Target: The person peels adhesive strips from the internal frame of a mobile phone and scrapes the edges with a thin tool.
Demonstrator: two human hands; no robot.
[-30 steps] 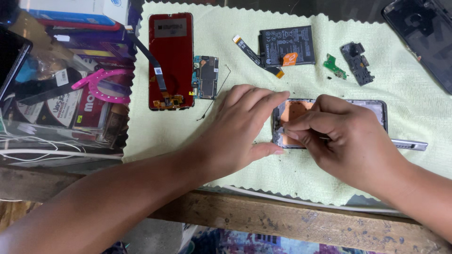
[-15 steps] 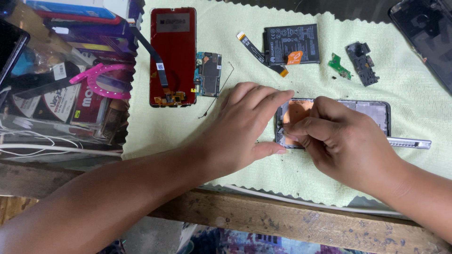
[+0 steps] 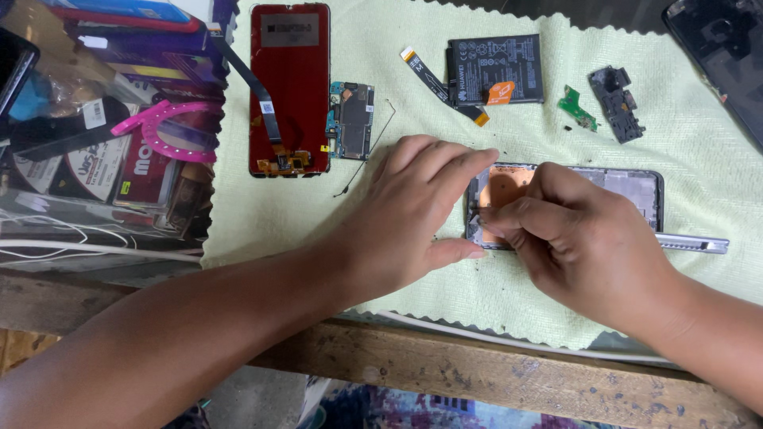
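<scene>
A stripped phone frame [image 3: 628,187] lies flat on a pale green cloth [image 3: 699,151], showing a copper-coloured patch at its left end. My left hand [image 3: 413,214] lies flat over the frame's left end, thumb along its near edge. My right hand [image 3: 572,238] rests on the middle of the frame with fingers pinched together at its left inner edge; what they pinch is too small to make out. A metal utility knife [image 3: 691,243] lies against the frame's near right edge, its near end hidden under my right hand.
On the cloth lie a red display panel [image 3: 290,87] with a flex cable, a circuit board [image 3: 351,119], a black battery [image 3: 494,70], a small green board [image 3: 578,108] and a black part [image 3: 616,103]. Left is a clutter of boxes and a pink tool [image 3: 163,131]. A wooden table edge [image 3: 493,373] runs below.
Both hands stay on the frame; my right fingers have shifted slightly toward its left edge. The view has drifted a little.
</scene>
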